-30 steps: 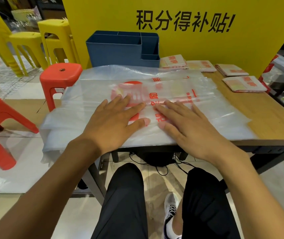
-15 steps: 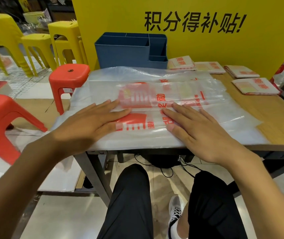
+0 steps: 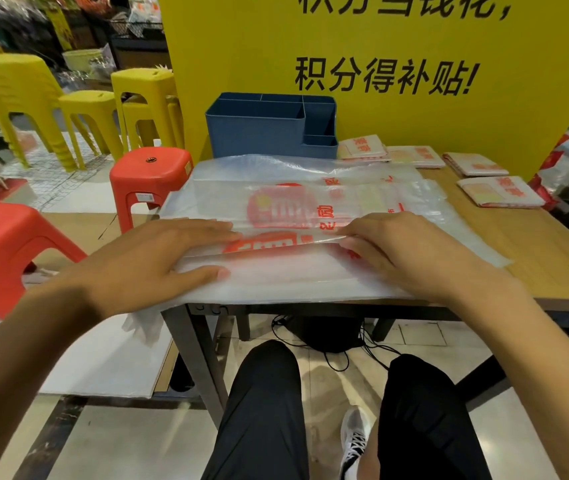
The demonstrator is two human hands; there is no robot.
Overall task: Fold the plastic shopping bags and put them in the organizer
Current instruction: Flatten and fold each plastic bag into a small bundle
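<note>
Plastic bag (image 3: 310,202) flat on table, under both hands' fingers (image 3: 203,226)

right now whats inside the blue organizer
No folded bags show in the blue organizer: only bare inner walls of its compartments. The front wall hides their floors, so anything lying low cannot be ruled out.

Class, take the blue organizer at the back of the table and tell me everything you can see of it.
The blue organizer is a box of matte, plastic-looking material, open at the top. Thin walls split it into one large front compartment, narrower ones behind and at the right, and a low step-down pocket at the front right. It stands upright at the table's far edge, before the yellow board. No bags show inside from this angle. The plastic sheet's far edge hides its base; neither hand touches it.
</note>
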